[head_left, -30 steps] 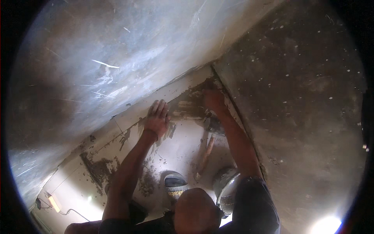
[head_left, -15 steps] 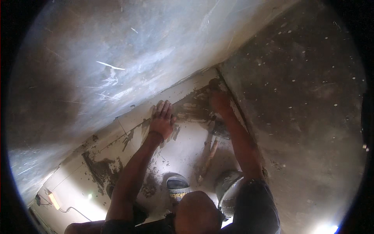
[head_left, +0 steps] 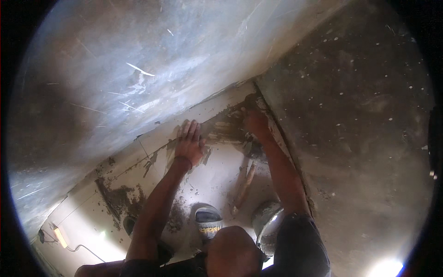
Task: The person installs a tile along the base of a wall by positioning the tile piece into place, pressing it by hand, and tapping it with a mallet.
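Note:
My left hand [head_left: 188,144] lies flat on the pale tile strip [head_left: 162,134] at the base of the wall, its fingers stretched out. Beside it, a dark bed of wet mortar [head_left: 224,129] runs up to the corner. Over that mortar, close to the right-hand wall, is my right hand [head_left: 257,123]. Its fingers look curled, and whatever they hold is hidden. Below the right wrist lies a grey tool head [head_left: 254,151]; a wooden handle [head_left: 244,188] stretches from near it towards me.
A grey bucket [head_left: 267,224] stands near my right arm. A grey shoe with yellow marking [head_left: 208,219] is at lower centre. Mortar crumbs [head_left: 127,201] dirty the pale floor. A light fixture with a cable [head_left: 60,236] lies far left. Two walls meet ahead of me.
My right hand has drawn slightly back from the corner, showing more of the dark mortar there. My left hand stays flat on the tile; the view has shifted a little.

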{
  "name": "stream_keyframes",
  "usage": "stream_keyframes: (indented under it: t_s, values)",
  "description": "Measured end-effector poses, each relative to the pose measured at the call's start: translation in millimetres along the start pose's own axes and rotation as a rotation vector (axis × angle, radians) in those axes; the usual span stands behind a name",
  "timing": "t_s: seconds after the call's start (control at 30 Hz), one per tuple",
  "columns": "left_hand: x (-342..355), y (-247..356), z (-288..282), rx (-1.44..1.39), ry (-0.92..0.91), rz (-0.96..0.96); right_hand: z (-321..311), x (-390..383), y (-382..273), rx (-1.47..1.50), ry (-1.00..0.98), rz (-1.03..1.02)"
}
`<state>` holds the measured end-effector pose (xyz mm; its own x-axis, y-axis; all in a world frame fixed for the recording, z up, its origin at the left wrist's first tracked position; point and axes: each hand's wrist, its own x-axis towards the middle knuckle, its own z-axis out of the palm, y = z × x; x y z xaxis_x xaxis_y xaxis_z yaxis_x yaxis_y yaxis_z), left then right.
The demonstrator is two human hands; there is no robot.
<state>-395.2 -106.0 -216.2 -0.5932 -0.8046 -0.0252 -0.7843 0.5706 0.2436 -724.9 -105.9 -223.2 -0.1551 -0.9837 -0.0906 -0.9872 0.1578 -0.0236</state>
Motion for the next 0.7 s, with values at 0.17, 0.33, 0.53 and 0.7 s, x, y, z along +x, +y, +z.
stream_keyframes:
  t_s: [0.17,0.33,0.53,0.7]
  values:
    - [-10,-9,-5,-0.013,-0.035,-0.028,-8,3,14,0.115,-0.005,0.098]
    - [-27,-32,1,-0.017,0.025,-0.066,-10,17,34,0.03,-0.019,0.142]
    - [-69,-97,-13,0.105,0.036,-0.317,-20,28,29,-0.047,-0.171,0.144]
    - [-72,-133,-26,-0.151,-0.029,-0.361,-26,30,24,0.017,-0.122,0.233]
